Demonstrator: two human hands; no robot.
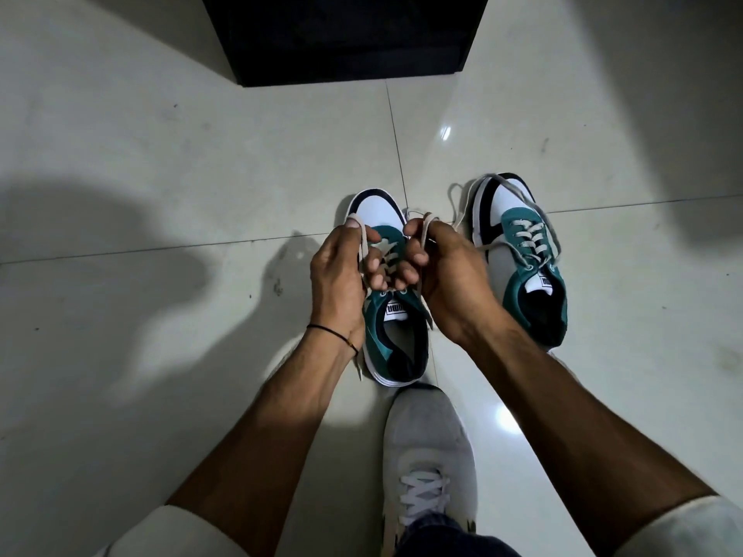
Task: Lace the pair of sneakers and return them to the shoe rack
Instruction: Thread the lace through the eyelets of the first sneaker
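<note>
Right now the person crouches over two teal-and-white sneakers on the tiled floor, w/ both hands busy on the nearer one. The left sneaker sits btwn the forearms, toe pointing away; the right sneaker lies just beside it, a bit farther off, its lace threaded through the eyelets but w/ loose ends trailing over the toe and onto the floor. The left hand is closed around one strand of the near shoe's lace, pinched at the thumb and running down past the palm. The right hand is clenched on the other strand, which loops over the fingertips above the toe cap. Judging by this, the step is pulling the ends even or starting the knot, approx. halfway through the job.

A dark cabinet-like unit stands well ahead, prob. the shoe rack, though its shelves can't be seen. The person's own grey shoe is planted right behind the near sneaker's heel.

Risks from here: uneven tension could leave one end too short to tie; a hard tug could drag the shoe, since nothing pins it down; the far sneaker's loose ends could snag or get stepped on when carried over.
</note>
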